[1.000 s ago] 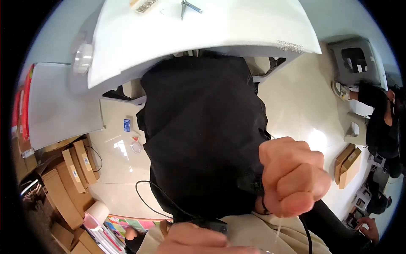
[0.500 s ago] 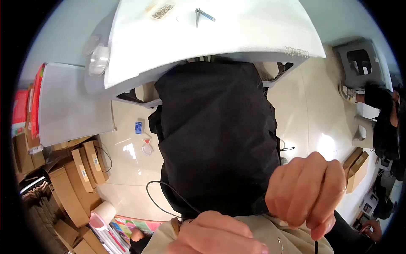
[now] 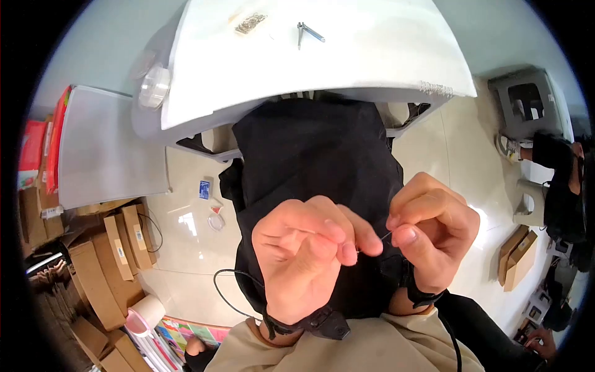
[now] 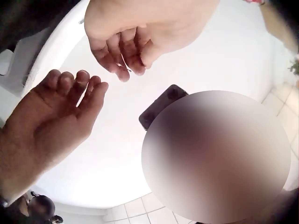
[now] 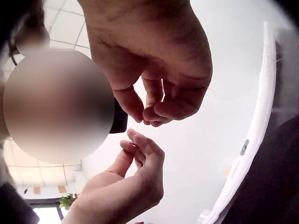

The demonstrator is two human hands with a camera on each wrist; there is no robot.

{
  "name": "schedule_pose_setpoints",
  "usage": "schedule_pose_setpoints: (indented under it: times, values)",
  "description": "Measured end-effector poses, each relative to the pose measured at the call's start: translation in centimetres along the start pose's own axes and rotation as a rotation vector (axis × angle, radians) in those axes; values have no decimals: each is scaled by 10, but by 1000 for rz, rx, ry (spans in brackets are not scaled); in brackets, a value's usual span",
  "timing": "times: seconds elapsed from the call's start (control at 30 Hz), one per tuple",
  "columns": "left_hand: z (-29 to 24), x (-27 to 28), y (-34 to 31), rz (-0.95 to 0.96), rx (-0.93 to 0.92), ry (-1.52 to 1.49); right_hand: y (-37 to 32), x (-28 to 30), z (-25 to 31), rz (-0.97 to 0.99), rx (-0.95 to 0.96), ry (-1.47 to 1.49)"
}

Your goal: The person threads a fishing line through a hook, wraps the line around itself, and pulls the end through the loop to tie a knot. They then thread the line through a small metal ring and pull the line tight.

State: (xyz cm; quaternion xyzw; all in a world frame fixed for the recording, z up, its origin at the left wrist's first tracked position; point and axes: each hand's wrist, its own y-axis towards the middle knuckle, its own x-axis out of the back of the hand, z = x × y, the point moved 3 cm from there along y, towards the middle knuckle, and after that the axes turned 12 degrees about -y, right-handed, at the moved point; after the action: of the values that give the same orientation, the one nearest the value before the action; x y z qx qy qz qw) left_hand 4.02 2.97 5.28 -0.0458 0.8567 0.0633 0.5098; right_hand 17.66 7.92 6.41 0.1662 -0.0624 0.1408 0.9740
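Note:
In the head view my left hand (image 3: 304,254) is raised over the black cloth on the lap, fingers curled toward the thumb. A small thin metal hook (image 4: 129,70) shows as a dark sliver at its fingertips in the left wrist view. My right hand (image 3: 434,232) faces it, thumb and index finger pinching a thin line (image 3: 386,236). The line crosses the narrow gap between the two hands. Most of the hook is hidden by the fingers.
On the white table (image 3: 347,62) lie nail clippers (image 3: 310,34) with the lever swung out and a small box of metal pieces (image 3: 250,23). Thin coils (image 3: 436,88) lie along its right edge. Cardboard boxes (image 3: 96,282) stand left; a grey stool (image 3: 524,102) stands right.
Both hands have risen and come together over the lap, the left from the bottom edge. My right hand has turned from a closed fist shape to a fingertip pinch.

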Motion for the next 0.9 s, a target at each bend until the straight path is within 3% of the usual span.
schedule_pose_setpoints:
  times: [0.23,0.4,0.6,0.77,0.9]
  values:
    - [2,9,3,-139,-77,304,2,2,-2,-24,48,-205]
    - [1,13,4,-163,68,271,2,3,1,-22,109,-350]
    - [2,11,3,-208,123,354,9,9,17,128,179,-540]
    - [1,4,3,-216,140,345,19,12,21,259,345,-374]
    - [0,6,4,-194,123,293,26,8,14,340,202,-191]
